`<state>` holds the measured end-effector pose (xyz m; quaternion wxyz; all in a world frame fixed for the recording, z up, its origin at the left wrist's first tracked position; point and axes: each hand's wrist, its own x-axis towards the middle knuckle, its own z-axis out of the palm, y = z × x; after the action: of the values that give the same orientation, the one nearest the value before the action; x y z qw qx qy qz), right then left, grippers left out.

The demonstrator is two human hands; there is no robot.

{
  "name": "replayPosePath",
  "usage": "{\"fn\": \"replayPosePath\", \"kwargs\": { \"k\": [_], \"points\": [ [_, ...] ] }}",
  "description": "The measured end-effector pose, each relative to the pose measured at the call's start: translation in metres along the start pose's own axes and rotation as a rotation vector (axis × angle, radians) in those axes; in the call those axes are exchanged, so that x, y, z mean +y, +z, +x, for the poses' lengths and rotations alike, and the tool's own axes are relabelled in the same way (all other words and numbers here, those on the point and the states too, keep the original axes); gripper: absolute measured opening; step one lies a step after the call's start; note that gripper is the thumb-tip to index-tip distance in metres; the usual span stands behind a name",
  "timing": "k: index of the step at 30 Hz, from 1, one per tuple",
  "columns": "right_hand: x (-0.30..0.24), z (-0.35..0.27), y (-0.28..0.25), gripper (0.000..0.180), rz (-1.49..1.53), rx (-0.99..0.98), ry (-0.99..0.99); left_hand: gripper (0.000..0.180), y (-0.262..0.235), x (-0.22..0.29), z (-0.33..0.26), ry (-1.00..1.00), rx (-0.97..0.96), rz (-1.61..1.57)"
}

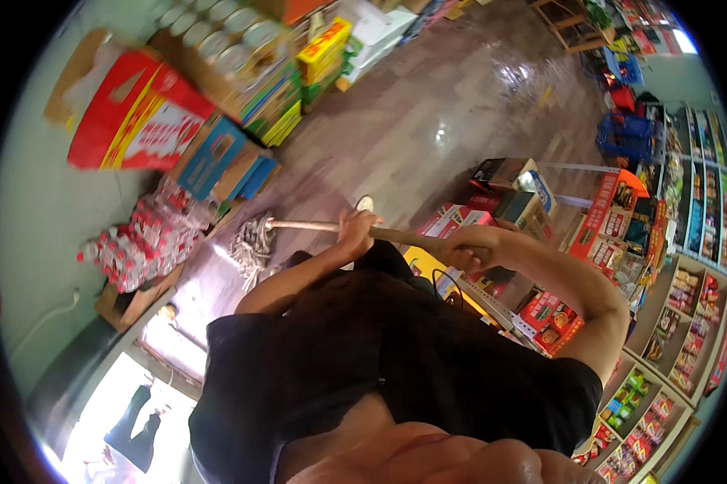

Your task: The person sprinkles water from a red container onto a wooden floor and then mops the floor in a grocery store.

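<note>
A string mop with a wooden handle [307,226] slants across in front of my body. Its grey, stringy head [253,244] rests on the floor at the left, close to stacked goods. My left hand [355,232] is wrapped round the middle of the handle. Farther up, near the handle's right end, my right hand [468,248] grips it with the elbow bent outward. Just beyond my left hand a light-coloured shoe tip [365,203] shows on the floor.
Red-capped bottle packs [142,242], a blue carton [218,157] and a red box [137,113] stand along the left wall. Boxed goods [513,202] sit close on my right, before stocked shelves [670,331]. Wood-look flooring [396,105] stretches ahead. A bright doorway [105,419] lies at lower left.
</note>
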<state>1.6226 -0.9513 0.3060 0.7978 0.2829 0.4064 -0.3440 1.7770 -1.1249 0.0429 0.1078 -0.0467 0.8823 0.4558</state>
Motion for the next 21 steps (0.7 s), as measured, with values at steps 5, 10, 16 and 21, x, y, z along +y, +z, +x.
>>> {"fn": "replayPosePath", "kwargs": {
  "k": [5, 10, 16, 21],
  "points": [
    [0.012, -0.109, -0.088, 0.018, 0.224, 0.06, -0.193, 0.026, 0.032, 0.106, 0.149, 0.324, 0.029, 0.02],
    [-0.006, -0.17, -0.116, 0.017, 0.414, 0.2, -0.395, 0.031, 0.039, 0.191, 0.274, 0.487, -0.098, 0.003],
    [-0.065, -0.127, -0.176, 0.014, 0.562, 0.507, -0.667, 0.039, 0.071, 0.215, 0.429, 0.505, 0.099, 0.348],
    [-0.16, -0.068, -0.228, 0.01, 0.549, 0.508, -0.841, 0.04, 0.037, 0.223, 0.523, 0.356, -0.072, 0.544]
  ]
}}
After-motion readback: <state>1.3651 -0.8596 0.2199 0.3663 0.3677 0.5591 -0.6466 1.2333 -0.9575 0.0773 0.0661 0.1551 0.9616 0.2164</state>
